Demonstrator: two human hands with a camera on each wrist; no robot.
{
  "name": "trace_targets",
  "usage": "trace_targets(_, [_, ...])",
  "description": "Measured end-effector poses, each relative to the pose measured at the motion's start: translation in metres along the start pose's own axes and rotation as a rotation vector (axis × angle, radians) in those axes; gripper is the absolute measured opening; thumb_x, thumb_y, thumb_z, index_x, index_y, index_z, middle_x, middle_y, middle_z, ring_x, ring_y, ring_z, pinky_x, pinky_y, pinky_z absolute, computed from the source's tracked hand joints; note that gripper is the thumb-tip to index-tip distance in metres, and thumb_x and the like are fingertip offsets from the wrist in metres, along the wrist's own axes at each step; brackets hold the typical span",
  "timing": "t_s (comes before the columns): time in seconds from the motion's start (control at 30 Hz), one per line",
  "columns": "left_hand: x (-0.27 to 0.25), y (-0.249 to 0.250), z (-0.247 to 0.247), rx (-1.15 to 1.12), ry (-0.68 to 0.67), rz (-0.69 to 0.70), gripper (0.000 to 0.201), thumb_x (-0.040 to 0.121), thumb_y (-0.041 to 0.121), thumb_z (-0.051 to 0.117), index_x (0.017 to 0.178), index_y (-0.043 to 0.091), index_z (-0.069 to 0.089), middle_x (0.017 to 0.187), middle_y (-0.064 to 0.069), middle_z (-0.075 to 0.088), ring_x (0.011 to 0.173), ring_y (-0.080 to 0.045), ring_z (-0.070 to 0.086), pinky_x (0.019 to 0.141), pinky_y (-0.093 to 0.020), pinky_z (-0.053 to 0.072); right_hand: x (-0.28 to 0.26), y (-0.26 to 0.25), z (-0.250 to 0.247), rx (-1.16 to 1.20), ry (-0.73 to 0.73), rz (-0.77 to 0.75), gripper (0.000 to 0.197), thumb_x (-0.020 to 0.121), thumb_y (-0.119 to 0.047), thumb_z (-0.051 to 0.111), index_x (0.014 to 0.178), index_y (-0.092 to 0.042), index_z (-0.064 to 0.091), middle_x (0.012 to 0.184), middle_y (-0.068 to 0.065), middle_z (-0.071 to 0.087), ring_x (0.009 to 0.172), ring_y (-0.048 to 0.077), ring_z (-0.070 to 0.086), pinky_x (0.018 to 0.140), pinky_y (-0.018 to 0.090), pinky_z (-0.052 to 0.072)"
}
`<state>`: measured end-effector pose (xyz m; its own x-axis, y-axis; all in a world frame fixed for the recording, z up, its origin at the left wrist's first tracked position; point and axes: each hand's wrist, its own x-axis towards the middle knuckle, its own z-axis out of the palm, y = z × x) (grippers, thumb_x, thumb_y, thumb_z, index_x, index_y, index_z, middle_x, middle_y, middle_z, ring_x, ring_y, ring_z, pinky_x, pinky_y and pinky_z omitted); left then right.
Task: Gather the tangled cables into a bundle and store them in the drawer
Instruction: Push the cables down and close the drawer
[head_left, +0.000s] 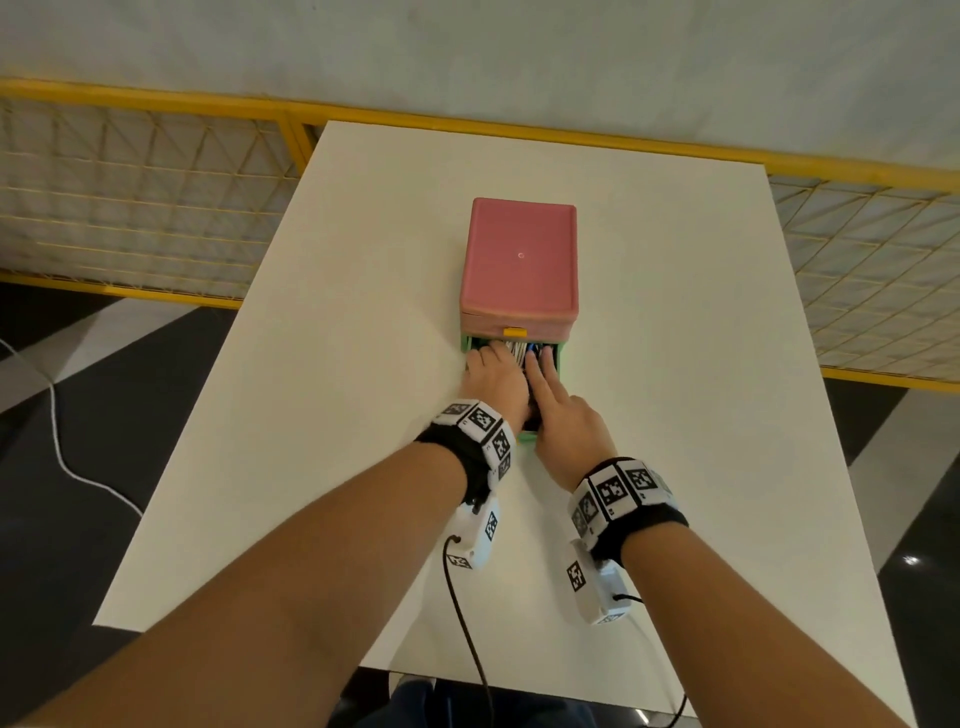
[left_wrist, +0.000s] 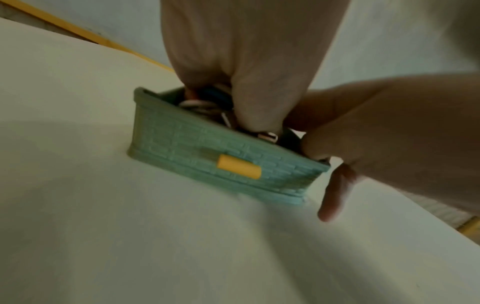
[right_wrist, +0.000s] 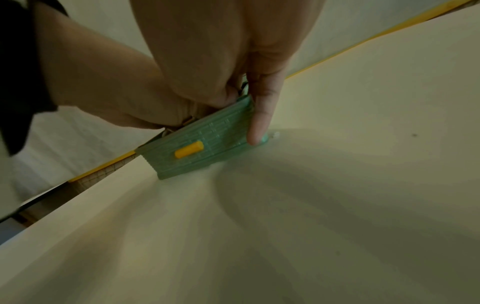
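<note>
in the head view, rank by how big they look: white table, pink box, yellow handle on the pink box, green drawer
1. White rectangular table
2. Pink plastic box
3. Green plastic drawer, though both hands hide much of it, so its rank is unsure
4. Small yellow handle on the pink box front

Our head view looks down at the table (head_left: 675, 415); both wrist views sit low, sharing the drawer (left_wrist: 207, 148) front close up.

A lab-like test area is suggested by a bare white worktop (head_left: 363, 364) fenced by yellow mesh barriers (head_left: 145, 208).
</note>
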<state>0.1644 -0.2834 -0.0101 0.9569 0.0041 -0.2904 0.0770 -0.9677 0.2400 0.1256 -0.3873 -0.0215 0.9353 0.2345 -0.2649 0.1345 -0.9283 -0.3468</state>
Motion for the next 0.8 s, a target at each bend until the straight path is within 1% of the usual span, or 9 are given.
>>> trace_targets(0.1, [-0.004, -0.002, -0.005, -0.067, -0.006, 0.019, 0.062, 0.092, 0.027, 0.058, 0.136, -0.007, 0.03, 0.135, -0.021, 0.044, 0.125, -0.033, 0.04, 0.104, -0.034, 0.031, -0.004, 0.0, 0.0, -0.018, -0.009, 0.014, 0.081, 0.087, -0.003, 0.041, 0.151, -0.025, -0.003, 0.159, -0.001, -0.01, 0.089, 0.026, 0.052, 0.078, 0.032, 0.045])
trace_targets(0.2, [-0.009, -0.017, -0.013, -0.155, -0.049, 0.156, 0.076, 0.089, 0.035, 0.062, 0.141, -0.006, 0.025, 0.135, -0.021, 0.044, 0.125, -0.033, 0.04, 0.103, -0.036, 0.033, -0.007, 0.001, 0.0, -0.053, -0.017, 0.021, 0.079, 0.087, -0.001, 0.038, 0.151, -0.022, -0.002, 0.16, -0.002, -0.006, 0.092, 0.027, 0.051, 0.08, 0.032, 0.044])
trace_targets(0.27, [-0.012, -0.033, -0.016, -0.234, -0.073, 0.243, 0.084, 0.086, 0.041, 0.066, 0.146, 0.001, 0.024, 0.14, -0.015, 0.041, 0.129, -0.031, 0.039, 0.107, -0.039, 0.038, -0.008, 0.001, 0.0, -0.073, -0.015, 0.025, 0.077, 0.087, 0.001, 0.037, 0.152, -0.02, 0.002, 0.16, -0.003, -0.004, 0.094, 0.027, 0.05, 0.081, 0.032, 0.045])
trace_targets(0.3, [-0.013, -0.04, -0.016, -0.236, -0.053, 0.294, 0.081, 0.085, 0.043, 0.066, 0.146, 0.005, 0.029, 0.141, -0.012, 0.041, 0.13, -0.029, 0.038, 0.108, -0.041, 0.038, -0.009, 0.0, 0.0, -0.077, -0.018, 0.03, 0.075, 0.088, 0.001, 0.037, 0.152, -0.02, 0.004, 0.16, -0.002, -0.003, 0.096, 0.028, 0.05, 0.082, 0.033, 0.045])
trace_targets(0.37, [-0.019, -0.048, -0.014, -0.192, 0.022, 0.389, 0.059, 0.088, 0.043, 0.062, 0.133, 0.006, 0.049, 0.13, -0.009, 0.043, 0.124, -0.026, 0.038, 0.106, -0.038, 0.038, -0.009, -0.001, -0.001, -0.08, -0.028, 0.044, 0.073, 0.089, 0.002, 0.038, 0.152, -0.018, 0.006, 0.16, -0.001, -0.001, 0.102, 0.03, 0.05, 0.086, 0.034, 0.045])
trace_targets(0.47, [-0.027, -0.049, -0.016, -0.217, 0.094, 0.488, 0.033, 0.097, 0.029, 0.055, 0.104, -0.002, 0.064, 0.103, -0.007, 0.04, 0.099, -0.024, 0.044, 0.088, -0.034, 0.043, -0.009, -0.003, -0.003, -0.106, -0.036, 0.047, 0.07, 0.089, 0.003, 0.037, 0.151, -0.015, 0.01, 0.16, 0.0, -0.001, 0.105, 0.031, 0.051, 0.09, 0.034, 0.044])
trace_targets(0.53, [-0.027, -0.046, -0.017, -0.22, 0.053, 0.53, 0.028, 0.1, 0.019, 0.051, 0.11, -0.005, 0.062, 0.098, -0.005, 0.035, 0.085, -0.023, 0.046, 0.083, -0.035, 0.045, -0.009, -0.002, -0.005, -0.11, -0.047, 0.037, 0.068, 0.089, 0.004, 0.037, 0.151, -0.015, 0.014, 0.16, 0.0, 0.001, 0.105, 0.032, 0.053, 0.09, 0.035, 0.044])
trace_targets(0.67, [-0.026, -0.049, -0.021, -0.278, -0.066, 0.562, 0.038, 0.094, 0.009, 0.061, 0.131, 0.001, 0.057, 0.104, -0.008, 0.046, 0.088, -0.017, 0.049, 0.085, -0.024, 0.041, -0.006, 0.004, -0.006, -0.053, -0.024, 0.012, 0.059, 0.092, -0.001, 0.041, 0.148, -0.018, 0.028, 0.159, -0.003, 0.012, 0.107, 0.034, 0.059, 0.089, 0.038, 0.047])
trace_targets(0.8, [-0.022, -0.052, -0.027, -0.403, -0.142, 0.523, 0.032, 0.083, 0.009, 0.074, 0.114, 0.006, 0.069, 0.106, -0.006, 0.057, 0.083, -0.016, 0.058, 0.083, -0.029, 0.05, -0.003, 0.005, -0.008, -0.066, -0.025, 0.009, 0.054, 0.093, -0.005, 0.041, 0.145, -0.02, 0.035, 0.159, -0.004, 0.016, 0.11, 0.033, 0.06, 0.09, 0.038, 0.047])
